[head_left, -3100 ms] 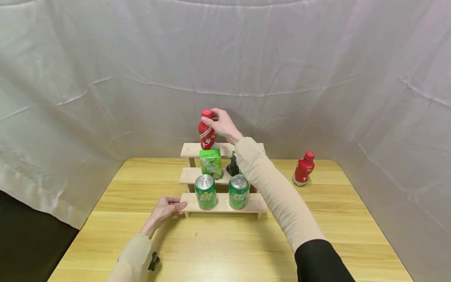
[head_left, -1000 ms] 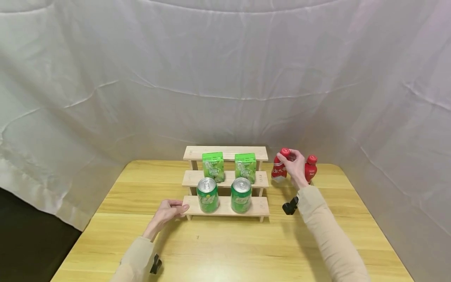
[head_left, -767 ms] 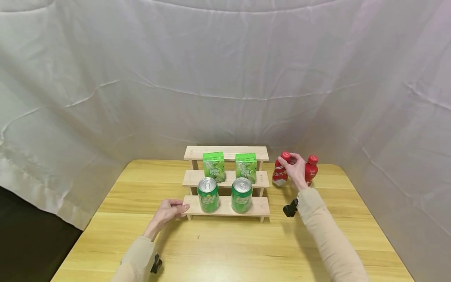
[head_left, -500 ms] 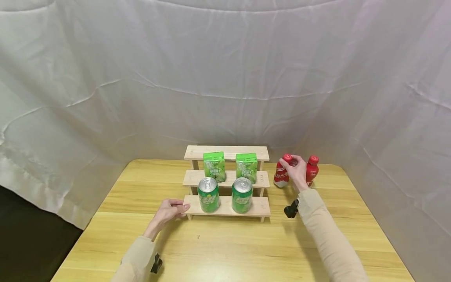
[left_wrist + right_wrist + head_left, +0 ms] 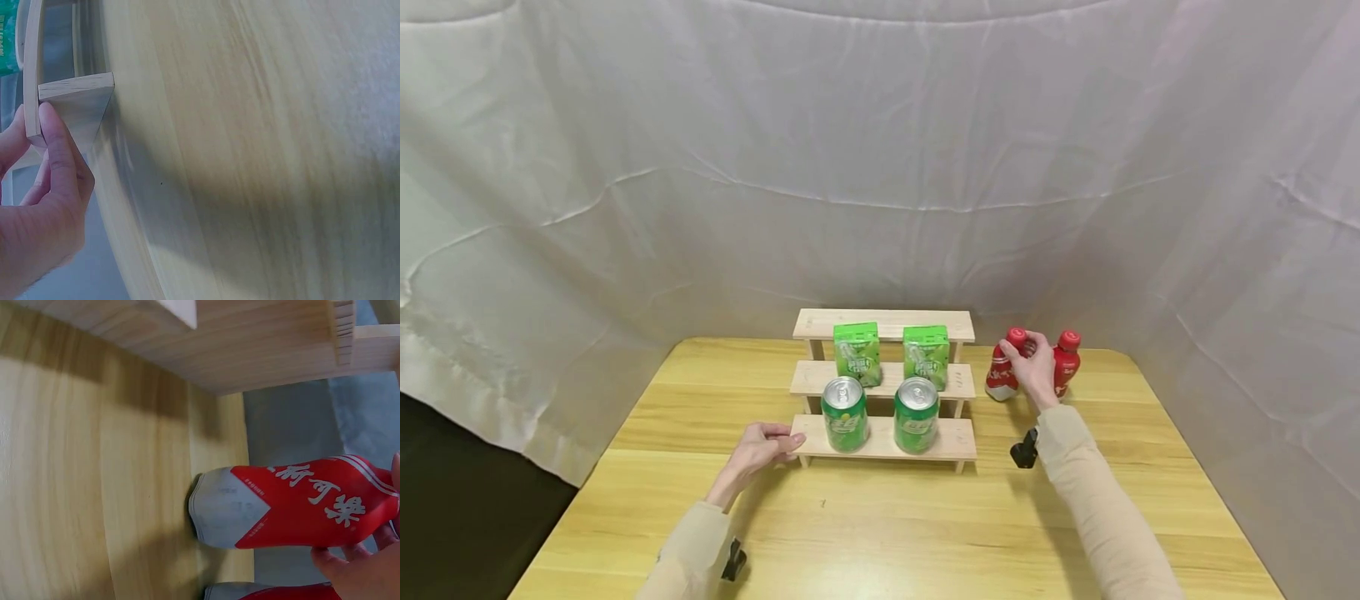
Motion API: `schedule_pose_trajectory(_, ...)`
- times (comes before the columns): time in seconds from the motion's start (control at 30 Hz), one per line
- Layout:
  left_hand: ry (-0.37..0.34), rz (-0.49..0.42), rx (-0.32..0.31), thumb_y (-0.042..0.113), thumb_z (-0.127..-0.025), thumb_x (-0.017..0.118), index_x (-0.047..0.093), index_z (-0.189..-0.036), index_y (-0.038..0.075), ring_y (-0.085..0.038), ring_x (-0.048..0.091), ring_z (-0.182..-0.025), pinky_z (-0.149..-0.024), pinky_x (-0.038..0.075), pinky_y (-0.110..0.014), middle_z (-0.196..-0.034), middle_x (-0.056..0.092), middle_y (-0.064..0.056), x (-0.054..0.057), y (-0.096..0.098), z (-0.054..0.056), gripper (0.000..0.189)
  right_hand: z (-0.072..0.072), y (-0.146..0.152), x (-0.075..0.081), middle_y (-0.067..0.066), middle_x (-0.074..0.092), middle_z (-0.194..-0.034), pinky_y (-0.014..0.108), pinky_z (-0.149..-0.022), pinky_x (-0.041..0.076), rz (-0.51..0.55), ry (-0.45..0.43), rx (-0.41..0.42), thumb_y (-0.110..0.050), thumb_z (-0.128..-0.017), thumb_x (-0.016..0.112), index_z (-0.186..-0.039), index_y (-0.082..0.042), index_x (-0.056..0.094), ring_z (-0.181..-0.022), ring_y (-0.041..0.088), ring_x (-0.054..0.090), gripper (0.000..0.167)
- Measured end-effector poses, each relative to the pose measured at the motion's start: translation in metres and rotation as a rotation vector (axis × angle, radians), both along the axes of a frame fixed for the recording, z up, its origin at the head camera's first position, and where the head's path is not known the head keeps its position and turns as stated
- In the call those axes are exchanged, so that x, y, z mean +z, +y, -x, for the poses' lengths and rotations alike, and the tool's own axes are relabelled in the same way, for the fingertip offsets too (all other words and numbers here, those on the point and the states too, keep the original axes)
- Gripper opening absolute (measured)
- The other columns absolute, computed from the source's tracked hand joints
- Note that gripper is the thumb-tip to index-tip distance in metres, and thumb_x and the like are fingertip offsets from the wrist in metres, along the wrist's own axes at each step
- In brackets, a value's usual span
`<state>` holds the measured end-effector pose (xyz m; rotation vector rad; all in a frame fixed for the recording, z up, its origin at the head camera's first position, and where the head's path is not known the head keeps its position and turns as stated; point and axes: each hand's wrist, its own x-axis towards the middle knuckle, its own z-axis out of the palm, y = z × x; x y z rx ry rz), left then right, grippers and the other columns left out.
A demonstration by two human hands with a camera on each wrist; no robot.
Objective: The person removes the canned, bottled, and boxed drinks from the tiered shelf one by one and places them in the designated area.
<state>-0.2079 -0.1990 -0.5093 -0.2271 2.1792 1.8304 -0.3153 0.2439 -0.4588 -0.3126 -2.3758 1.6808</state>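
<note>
My left hand pinches the left end of the bottom step of a three-tier wooden display stand; in the left wrist view, thumb and fingers lie on either face of that board. My right hand grips the upper part of a red and white drink bottle, which stands upright on the table right of the stand. In the right wrist view the bottle's white base is down at the tabletop. A second red bottle stands just right of that hand, partly hidden by it.
Two green cans stand on the bottom step and two green juice boxes on the middle one. The top step is bare. Grey curtain encloses the back and sides of the wooden table.
The right hand has brought the red bottle from the stand's top step down to the table on the right, beside the other bottle. The left hand keeps its hold on the stand.
</note>
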Motion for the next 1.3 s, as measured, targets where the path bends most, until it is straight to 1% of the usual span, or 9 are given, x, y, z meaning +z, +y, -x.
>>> schedule_pose_trajectory(0.23,-0.003,0.003,-0.003,0.006,-0.093,0.070,0.051,-0.128,-0.021,-0.013,0.069,-0.076,-0.078,0.066,-0.030,-0.102,0.072,-0.021,0.000,0.000,0.000,0.048,0.000,-0.001,-0.001,0.032,0.047,-0.148,0.053,-0.122,0.039,-0.021,0.015,-0.001,-0.020,-0.100,0.063,-0.142,0.006,0.039,-0.140,0.043,0.045,0.056)
schedule_pose_trajectory(0.4,0.000,-0.001,0.003,0.005,-0.092,0.070,0.050,-0.128,-0.021,-0.012,0.068,-0.075,-0.076,0.065,-0.027,-0.101,0.071,-0.019,0.000,0.000,0.002,0.049,0.001,-0.001,-0.001,0.032,0.046,-0.147,0.054,-0.123,0.038,-0.010,0.011,0.002,-0.019,-0.100,0.063,-0.143,0.007,0.038,-0.140,0.043,0.044,0.057)
schedule_pose_trajectory(0.67,0.001,-0.015,-0.002,0.005,-0.092,0.070,0.051,-0.127,-0.021,-0.011,0.068,-0.074,-0.076,0.065,-0.027,-0.099,0.072,-0.017,0.000,0.000,0.000,0.047,-0.003,-0.004,0.002,0.027,0.041,-0.153,0.055,-0.127,0.030,0.034,0.022,0.019,-0.019,-0.099,0.064,-0.149,-0.001,0.032,-0.147,0.039,0.036,0.062)
schedule_pose_trajectory(0.73,0.003,-0.018,-0.003,0.005,-0.092,0.070,0.051,-0.127,-0.022,-0.011,0.068,-0.074,-0.075,0.065,-0.027,-0.099,0.072,-0.017,0.000,0.000,0.001,0.048,-0.004,-0.006,0.002,0.025,0.040,-0.154,0.055,-0.127,0.029,0.027,0.060,0.000,-0.019,-0.098,0.065,-0.148,-0.002,0.032,-0.149,0.037,0.034,0.063)
schedule_pose_trajectory(0.8,-0.001,-0.018,0.002,0.005,-0.092,0.070,0.051,-0.128,-0.021,-0.011,0.068,-0.074,-0.075,0.065,-0.027,-0.100,0.072,-0.018,0.000,0.000,0.000,0.048,-0.006,-0.009,0.002,0.023,0.042,-0.153,0.054,-0.127,0.030,0.033,0.129,-0.040,-0.019,-0.097,0.067,-0.147,-0.002,0.034,-0.148,0.035,0.035,0.062)
schedule_pose_trajectory(0.93,-0.011,-0.021,0.009,0.004,-0.092,0.070,0.052,-0.128,-0.021,-0.011,0.068,-0.074,-0.075,0.065,-0.026,-0.100,0.072,-0.017,-0.001,0.001,0.000,0.047,-0.013,-0.019,0.004,0.020,0.050,-0.143,0.052,-0.124,0.035,0.082,0.307,-0.115,-0.018,-0.095,0.070,-0.143,-0.002,0.040,-0.140,0.033,0.044,0.058)
schedule_pose_trajectory(1.0,-0.015,-0.021,0.008,0.005,-0.093,0.070,0.052,-0.128,-0.021,-0.011,0.068,-0.074,-0.076,0.065,-0.026,-0.099,0.072,-0.016,-0.001,0.001,0.000,0.047,-0.018,-0.026,0.007,0.019,0.053,-0.139,0.052,-0.121,0.038,0.105,0.366,-0.130,-0.019,-0.095,0.070,-0.141,-0.003,0.043,-0.135,0.032,0.048,0.056)
schedule_pose_trajectory(1.17,-0.009,-0.015,0.002,0.006,-0.093,0.070,0.051,-0.128,-0.021,-0.011,0.068,-0.074,-0.076,0.065,-0.027,-0.098,0.073,-0.014,-0.002,0.000,0.001,0.048,-0.027,-0.046,0.018,0.019,0.058,-0.131,0.049,-0.115,0.044,0.171,0.455,-0.090,-0.014,-0.095,0.070,-0.136,0.000,0.049,-0.122,0.032,0.054,0.049)
schedule_pose_trajectory(1.3,-0.007,-0.012,0.008,0.007,-0.093,0.070,0.051,-0.127,-0.021,-0.010,0.068,-0.075,-0.075,0.064,-0.024,-0.099,0.073,-0.015,-0.001,0.000,0.000,0.048,-0.034,-0.063,0.029,0.023,0.060,-0.128,0.039,-0.109,0.049,0.222,0.493,-0.007,-0.007,-0.095,0.068,-0.137,0.004,0.048,-0.118,0.031,0.057,0.047)
